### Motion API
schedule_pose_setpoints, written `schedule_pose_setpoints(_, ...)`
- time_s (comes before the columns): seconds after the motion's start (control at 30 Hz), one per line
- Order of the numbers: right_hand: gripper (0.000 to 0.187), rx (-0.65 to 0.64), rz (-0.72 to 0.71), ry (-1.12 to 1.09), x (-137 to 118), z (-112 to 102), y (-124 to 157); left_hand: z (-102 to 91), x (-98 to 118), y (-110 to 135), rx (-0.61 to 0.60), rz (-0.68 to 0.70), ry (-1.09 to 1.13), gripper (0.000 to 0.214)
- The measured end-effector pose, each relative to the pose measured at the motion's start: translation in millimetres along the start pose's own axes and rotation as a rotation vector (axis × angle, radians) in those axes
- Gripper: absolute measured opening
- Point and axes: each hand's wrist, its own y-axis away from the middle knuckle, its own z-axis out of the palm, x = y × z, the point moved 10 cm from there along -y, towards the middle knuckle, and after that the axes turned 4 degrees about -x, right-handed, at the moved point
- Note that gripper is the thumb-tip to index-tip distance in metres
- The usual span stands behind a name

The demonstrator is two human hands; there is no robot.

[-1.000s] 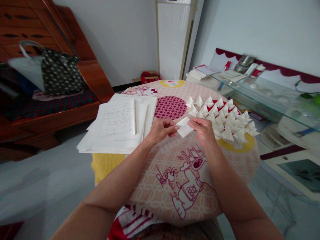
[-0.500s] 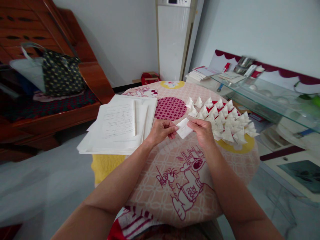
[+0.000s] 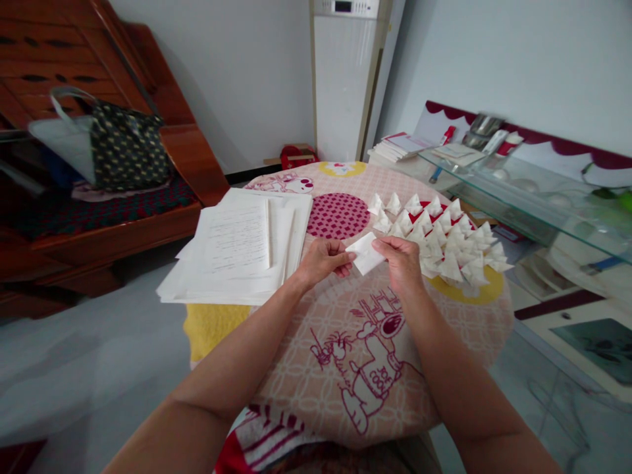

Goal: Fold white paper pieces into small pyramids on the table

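Note:
A small folded piece of white paper (image 3: 366, 255) is held between my two hands, above the middle of the cloth-covered round table (image 3: 296, 368). My left hand (image 3: 323, 261) pinches its left edge between thumb and fingers. On the opposite edge, my right hand (image 3: 401, 257) grips it with the thumb on top. Just beyond my right hand stand several pointed folded white paper pieces (image 3: 434, 230), grouped close together on a red surface that shows between them. Left of my left hand lies a stack of white paper sheets (image 3: 232, 250), the top one covered in lines of writing.
A glass-topped cabinet (image 3: 523, 197) with books (image 3: 402, 143) and metal containers stands along the right wall. At the left is a wooden bench (image 3: 190, 158) with a dotted bag (image 3: 126, 148) on it. A tall white air conditioner (image 3: 343, 79) stands at the back.
The view has shifted slightly. My hands remain on the folded paper, with the left fingers a little lower along its edge; the other papers stay where they were.

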Motion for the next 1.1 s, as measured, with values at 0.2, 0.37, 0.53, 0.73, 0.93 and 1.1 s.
schedule_pose_setpoints(0.2,0.018,0.021,0.044,-0.066,8,1,0,3.3,5,2,-0.033,0.039,-0.023,0.032)
schedule_pose_setpoints(0.37,0.019,0.01,0.101,-0.097,16,3,1,6.6,6,5,-0.074,0.004,0.013,0.032)
schedule_pose_setpoints(0.53,0.018,-0.009,0.14,-0.045,21,1,-2,0.5,5,2,-0.046,0.011,-0.013,0.028)
schedule_pose_setpoints(0.73,0.02,-0.02,0.179,-0.046,28,5,-1,4.6,-11,3,-0.048,-0.119,0.084,0.023)
schedule_pose_setpoints(0.93,0.022,0.065,0.141,-0.036,24,1,1,16.0,-24,3,-0.062,-0.212,0.112,0.028)
schedule_pose_setpoints(1.1,0.021,0.077,0.198,-0.076,33,2,4,14.1,-23,4,-0.03,-0.21,0.14,0.03)
